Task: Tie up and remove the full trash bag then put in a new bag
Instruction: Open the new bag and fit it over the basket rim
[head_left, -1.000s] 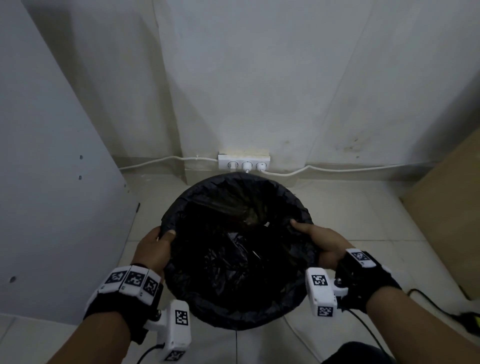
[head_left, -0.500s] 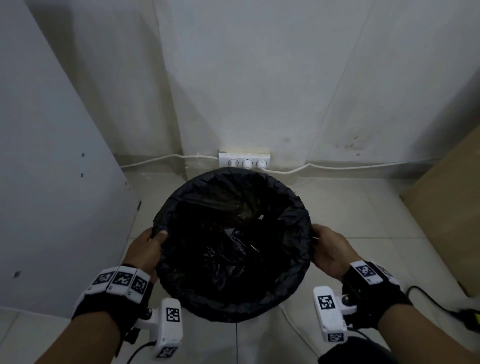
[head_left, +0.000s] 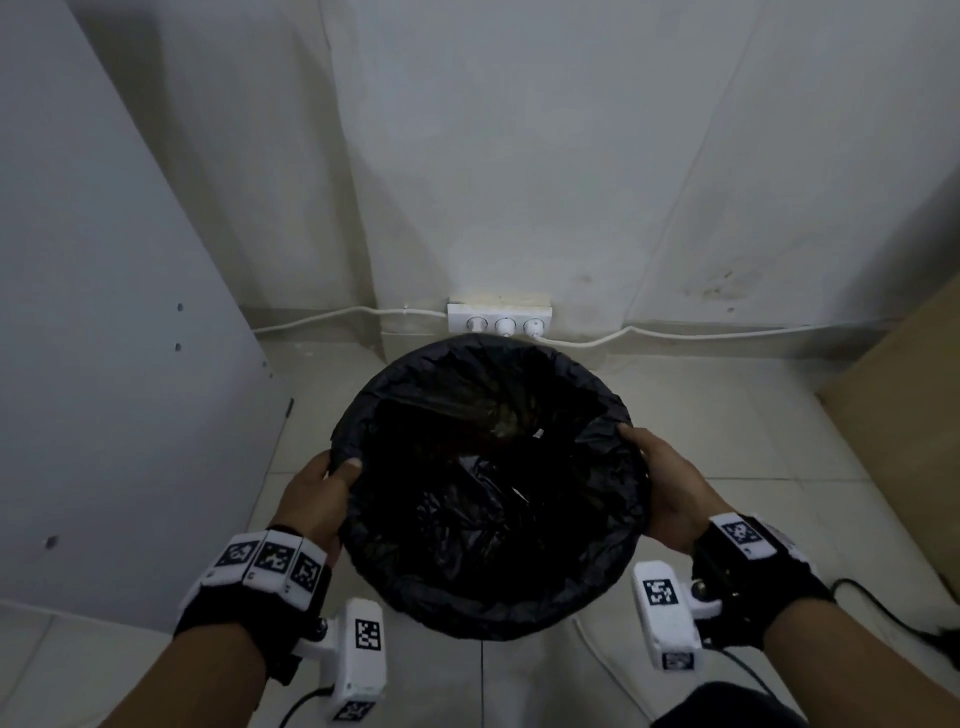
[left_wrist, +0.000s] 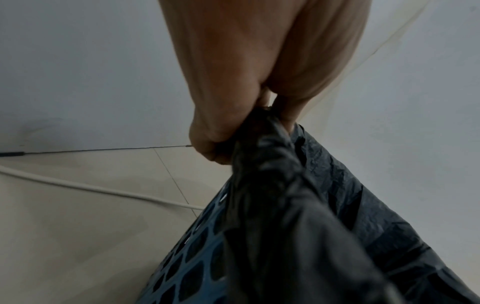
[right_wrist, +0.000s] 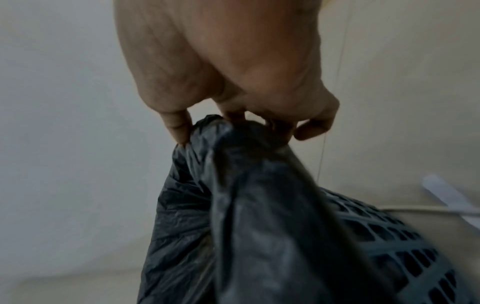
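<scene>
A black trash bag (head_left: 488, 499) lines a round bin on the tiled floor, its edge folded over the rim. The wrist views show the bin as a blue lattice basket (left_wrist: 189, 265) (right_wrist: 405, 253) under the plastic. My left hand (head_left: 324, 480) pinches a gathered bunch of the bag (left_wrist: 262, 144) at the rim's left side, thumb on the inner face. At the right side my right hand (head_left: 660, 478) grips another bunch of the bag (right_wrist: 233, 148), fingers curled round it. Crumpled dark contents lie deep inside.
A white power strip (head_left: 498, 318) sits against the wall just behind the bin, with white cables (head_left: 675, 335) running along the wall foot. A grey panel (head_left: 104, 364) stands at the left, a brown board (head_left: 904, 395) at the right. A black cable (head_left: 883, 613) lies on the floor at the lower right.
Half a second ago both hands sat on the outside of the rim; now each pinches a bunch of the bag's edge and has drawn it slightly inward and up.
</scene>
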